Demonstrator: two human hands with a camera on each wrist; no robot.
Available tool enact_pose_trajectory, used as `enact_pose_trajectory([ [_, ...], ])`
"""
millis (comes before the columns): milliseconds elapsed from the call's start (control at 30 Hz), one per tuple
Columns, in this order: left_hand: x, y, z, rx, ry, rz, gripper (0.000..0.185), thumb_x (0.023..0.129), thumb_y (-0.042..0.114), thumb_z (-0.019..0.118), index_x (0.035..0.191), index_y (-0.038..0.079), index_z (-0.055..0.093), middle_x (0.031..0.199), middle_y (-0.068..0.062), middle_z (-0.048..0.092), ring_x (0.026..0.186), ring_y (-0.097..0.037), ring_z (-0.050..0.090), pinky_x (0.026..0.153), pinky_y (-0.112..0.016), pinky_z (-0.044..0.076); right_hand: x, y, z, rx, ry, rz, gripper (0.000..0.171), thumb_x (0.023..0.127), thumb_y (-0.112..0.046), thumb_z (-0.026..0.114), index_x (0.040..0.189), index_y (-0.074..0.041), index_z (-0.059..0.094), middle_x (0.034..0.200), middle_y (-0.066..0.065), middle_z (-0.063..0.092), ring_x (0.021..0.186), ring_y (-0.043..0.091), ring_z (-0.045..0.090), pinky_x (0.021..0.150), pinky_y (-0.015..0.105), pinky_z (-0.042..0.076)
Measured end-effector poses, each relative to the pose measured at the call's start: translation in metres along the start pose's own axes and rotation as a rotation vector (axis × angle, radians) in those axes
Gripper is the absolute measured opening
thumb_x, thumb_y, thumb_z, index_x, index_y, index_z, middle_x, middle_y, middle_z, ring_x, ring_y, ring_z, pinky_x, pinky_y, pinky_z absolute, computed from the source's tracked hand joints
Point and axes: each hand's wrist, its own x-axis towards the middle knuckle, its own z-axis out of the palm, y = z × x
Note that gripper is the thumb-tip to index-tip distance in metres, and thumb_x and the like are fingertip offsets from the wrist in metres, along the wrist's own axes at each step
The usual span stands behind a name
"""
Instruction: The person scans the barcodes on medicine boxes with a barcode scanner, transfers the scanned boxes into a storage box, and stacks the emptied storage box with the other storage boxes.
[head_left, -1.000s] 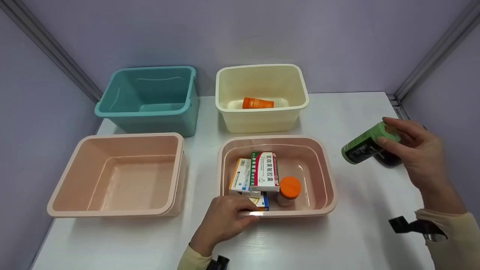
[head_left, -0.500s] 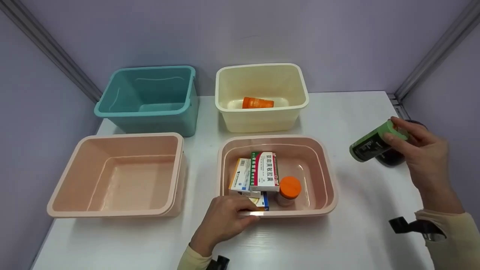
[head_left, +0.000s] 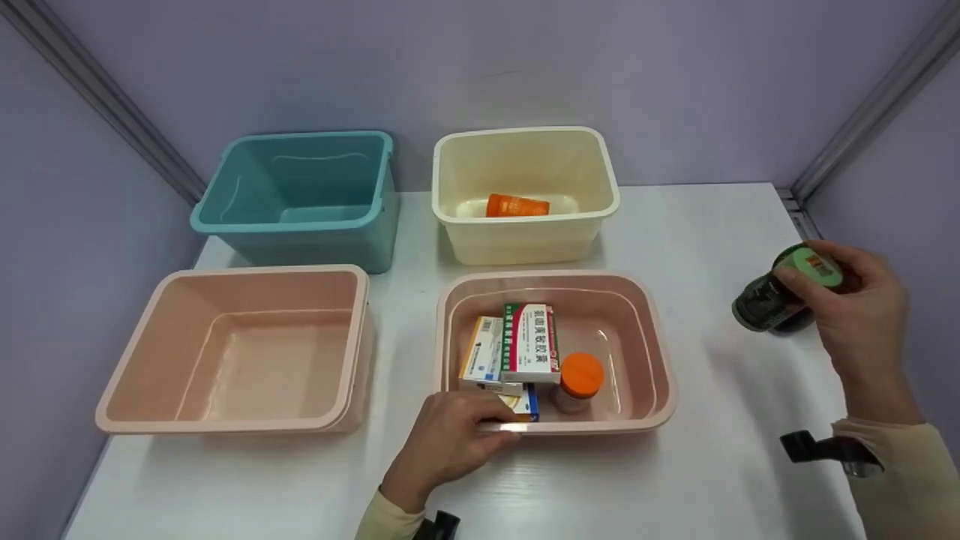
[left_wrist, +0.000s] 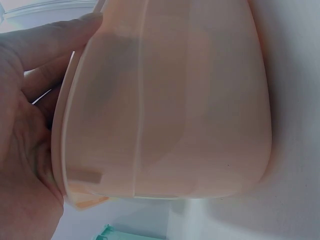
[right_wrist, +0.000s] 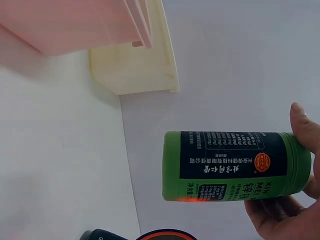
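Note:
My right hand (head_left: 862, 307) pinches the lid end of a green bottle (right_wrist: 227, 165) with a dark label. It is held tilted at the right side of the table, its round green top facing the head camera. A dark rounded container (head_left: 796, 322) is partly hidden behind it. With the left hand (head_left: 450, 442) I grip the front rim of a pink bin (head_left: 600, 427), thumb outside and fingers over the edge. Inside that bin lie several medicine boxes (head_left: 532, 337) and a bottle with an orange lid (head_left: 581, 375).
A second pink bin (head_left: 345, 360) stands at the left. Behind are a teal bin (head_left: 300, 229) and a cream bin (head_left: 525, 240), the latter holding an orange bottle-like container (head_left: 517, 205). Two dark things, a black-capped one (right_wrist: 102, 235) and a red-ringed one (right_wrist: 167, 234), show low in the right wrist view.
My right hand has shifted right with the green bottle, turning it so its top shows more and it overlaps the dark container. The left hand stays on the rim.

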Motion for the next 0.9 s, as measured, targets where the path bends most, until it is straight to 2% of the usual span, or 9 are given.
enact_pose_trajectory([
  [200,0.0,-0.001,0.001,0.004,0.004,0.004,0.011,0.081,0.025,0.081,0.09,0.022,0.078,0.086,0.013,0.069,0.079,-0.002,0.059,0.068,-0.026,0.047,0.005,0.005,-0.003,-0.143,0.073,0.046,0.055,0.08,-0.017,0.082,0.13,-0.007,0.06,0.117,-0.01,0.045,0.105,0.005,0.051,0.075,0.012,0.047],
  [467,0.0,0.0,-0.001,-0.006,-0.001,-0.011,0.01,0.081,0.024,0.081,0.091,0.023,0.078,0.087,0.015,0.069,0.08,-0.003,0.059,0.069,-0.027,0.047,0.011,0.01,-0.005,-0.166,0.113,0.108,0.055,0.079,-0.024,0.082,0.127,-0.011,0.058,0.118,-0.011,0.041,0.101,0.003,0.046,0.065,0.013,0.049],
  [633,0.0,0.0,-0.001,-0.004,-0.001,-0.016,0.012,0.081,0.025,0.081,0.092,0.023,0.078,0.087,0.017,0.068,0.082,-0.002,0.059,0.07,-0.027,0.048,0.014,0.011,-0.001,-0.212,0.138,0.151,0.061,0.077,-0.033,0.082,0.128,-0.014,0.054,0.12,-0.011,0.039,0.106,0.003,0.043,0.07,0.013,0.048],
  [800,0.0,-0.001,0.001,-0.008,0.004,-0.01,0.011,0.08,0.024,0.082,0.09,0.022,0.078,0.086,0.014,0.069,0.078,0.0,0.059,0.067,-0.025,0.047,0.016,0.013,0.002,-0.308,0.177,0.171,0.07,0.076,-0.045,0.08,0.131,-0.013,0.053,0.12,-0.012,0.038,0.108,0.001,0.04,0.083,0.021,0.047],
  [900,0.0,0.0,0.001,-0.01,0.002,-0.015,0.011,0.08,0.024,0.082,0.089,0.022,0.078,0.085,0.013,0.069,0.078,-0.001,0.059,0.068,-0.025,0.047,0.017,0.016,0.003,-0.309,0.19,0.178,0.069,0.075,-0.047,0.079,0.13,-0.015,0.052,0.118,-0.013,0.037,0.105,0.0,0.04,0.08,0.019,0.048],
])
